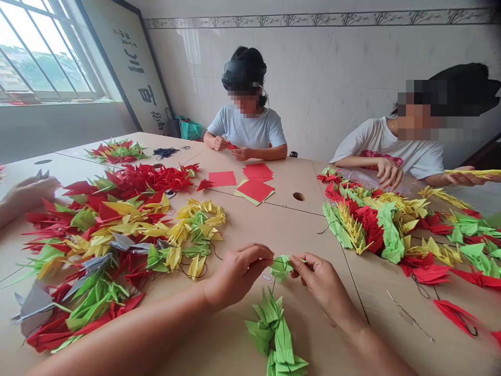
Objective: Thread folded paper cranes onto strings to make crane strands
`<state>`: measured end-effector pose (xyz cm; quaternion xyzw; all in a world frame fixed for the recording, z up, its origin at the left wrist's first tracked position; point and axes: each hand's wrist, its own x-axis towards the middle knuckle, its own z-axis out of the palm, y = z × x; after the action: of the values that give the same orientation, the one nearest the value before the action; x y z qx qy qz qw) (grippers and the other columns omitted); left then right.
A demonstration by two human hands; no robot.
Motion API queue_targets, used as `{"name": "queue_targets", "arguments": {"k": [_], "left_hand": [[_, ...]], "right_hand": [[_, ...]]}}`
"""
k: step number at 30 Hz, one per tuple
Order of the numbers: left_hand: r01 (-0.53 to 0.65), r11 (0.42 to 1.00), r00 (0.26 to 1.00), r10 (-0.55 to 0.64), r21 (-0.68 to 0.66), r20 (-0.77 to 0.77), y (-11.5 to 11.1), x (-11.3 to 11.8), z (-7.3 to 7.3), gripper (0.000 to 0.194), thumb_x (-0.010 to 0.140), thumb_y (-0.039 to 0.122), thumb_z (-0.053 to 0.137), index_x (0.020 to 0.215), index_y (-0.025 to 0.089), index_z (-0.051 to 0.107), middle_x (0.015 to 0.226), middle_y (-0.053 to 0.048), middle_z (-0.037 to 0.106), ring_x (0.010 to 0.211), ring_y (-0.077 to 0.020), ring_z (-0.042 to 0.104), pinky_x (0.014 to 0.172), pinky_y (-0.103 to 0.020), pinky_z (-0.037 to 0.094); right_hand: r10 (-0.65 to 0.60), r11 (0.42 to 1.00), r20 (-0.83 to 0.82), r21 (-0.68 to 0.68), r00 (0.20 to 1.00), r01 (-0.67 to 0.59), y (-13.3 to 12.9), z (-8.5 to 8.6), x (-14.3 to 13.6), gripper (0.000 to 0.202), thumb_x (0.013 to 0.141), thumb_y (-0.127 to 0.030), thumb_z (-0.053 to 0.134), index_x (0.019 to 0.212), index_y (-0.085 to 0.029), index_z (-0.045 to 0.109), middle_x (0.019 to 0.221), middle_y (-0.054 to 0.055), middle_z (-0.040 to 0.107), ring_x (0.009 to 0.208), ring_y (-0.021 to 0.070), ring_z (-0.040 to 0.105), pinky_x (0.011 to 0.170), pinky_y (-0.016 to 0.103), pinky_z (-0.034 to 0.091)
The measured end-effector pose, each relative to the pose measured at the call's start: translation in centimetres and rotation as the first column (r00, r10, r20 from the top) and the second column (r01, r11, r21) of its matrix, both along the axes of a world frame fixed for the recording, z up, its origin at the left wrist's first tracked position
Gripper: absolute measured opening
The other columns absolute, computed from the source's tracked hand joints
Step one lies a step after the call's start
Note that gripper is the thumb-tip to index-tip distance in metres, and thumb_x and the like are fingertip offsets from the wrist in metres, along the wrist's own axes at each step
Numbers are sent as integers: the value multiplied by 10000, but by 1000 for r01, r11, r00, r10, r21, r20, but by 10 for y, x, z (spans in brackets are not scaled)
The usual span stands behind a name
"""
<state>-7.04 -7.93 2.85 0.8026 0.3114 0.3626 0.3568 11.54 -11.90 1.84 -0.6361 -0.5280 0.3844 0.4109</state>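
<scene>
Over the middle of the table, a green folded paper crane is held between my two hands. My left hand pinches its left side with the fingertips. On the other side, my right hand grips it between thumb and forefinger. A dark thread seems to run by the crane, but its path is partly hidden by my fingers. Just below, a curved string of green paper cranes lies on the table.
A large heap of red, yellow, green and grey cranes covers the left. More crane strings lie at right, near a long needle. Red paper squares lie ahead. Two people sit opposite; another person's hand reaches in from the left.
</scene>
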Motion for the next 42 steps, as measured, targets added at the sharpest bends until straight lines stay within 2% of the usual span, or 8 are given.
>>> {"name": "queue_targets", "arguments": {"k": [4, 8, 12, 21, 23, 30, 34, 42], "left_hand": [[10, 928, 996, 23, -371, 83, -4, 3, -1, 148, 819, 266, 502, 810, 143, 584, 698, -27, 621, 512, -78, 546, 514, -207, 467], [112, 806, 961, 61, -581, 269, 0, 5, -1, 171, 757, 298, 601, 779, 130, 573, 629, -9, 603, 577, -104, 585, 601, -252, 496], [255, 741, 908, 38, -621, 418, 3, 3, 2, 201, 721, 304, 655, 720, 116, 585, 696, -20, 608, 669, -107, 590, 686, -265, 489], [399, 589, 859, 29, -703, 512, 1, 1, 9, 149, 722, 254, 645, 704, 121, 581, 800, -32, 599, 678, -125, 617, 625, -251, 477], [367, 620, 882, 4, -693, 471, 1, 2, 9, 135, 723, 240, 632, 709, 121, 570, 726, -25, 592, 681, -121, 596, 662, -258, 464], [-58, 913, 998, 66, -403, 7, 2, 5, 3, 261, 731, 332, 608, 927, 167, 563, 666, 37, 463, 598, -84, 413, 563, -212, 360], [-135, 939, 986, 94, -318, -141, 3, 4, 6, 200, 686, 324, 648, 809, 167, 639, 735, 4, 489, 637, -99, 430, 592, -219, 369], [-104, 920, 991, 64, -377, -115, 7, 2, 4, 254, 649, 355, 686, 802, 164, 618, 738, 11, 481, 631, -96, 426, 585, -215, 366]], "right_hand": [[9, 1000, -35, -1, 999, -9, 0, -4, 1, 414, 763, -546, 525, 727, -153, 650, 580, 13, 588, 538, 139, 500, 480, 228, 338], [7, 1000, -90, -22, 996, -9, 0, -5, 1, 431, 735, -567, 553, 736, -147, 651, 585, 16, 581, 547, 139, 492, 491, 228, 336], [1, 1000, -121, -29, 993, -5, -1, -5, 0, 441, 739, -573, 543, 753, -143, 639, 604, 20, 577, 552, 134, 466, 497, 227, 325], [-2, 1000, -28, 27, 1000, 3, 0, -2, -2, 399, 743, -544, 549, 680, -158, 628, 565, 1, 556, 506, 125, 453, 460, 222, 320], [-5, 999, -7, 36, 1000, 5, -1, -3, -2, 388, 751, -530, 550, 684, -156, 630, 566, 1, 549, 511, 127, 454, 460, 223, 324], [36, 997, -34, 63, 999, -34, -4, -2, -7, 374, 763, -530, 538, 695, -169, 610, 614, 14, 579, 601, 155, 518, 554, 234, 395], [76, 996, -92, 52, 993, -71, -5, -2, -10, 374, 735, -531, 571, 698, -162, 619, 638, 22, 597, 631, 158, 528, 599, 237, 416], [96, 995, -138, 24, 986, -94, -5, -2, -10, 342, 699, -491, 627, 696, -148, 627, 652, 30, 614, 631, 155, 523, 591, 248, 421]]}}
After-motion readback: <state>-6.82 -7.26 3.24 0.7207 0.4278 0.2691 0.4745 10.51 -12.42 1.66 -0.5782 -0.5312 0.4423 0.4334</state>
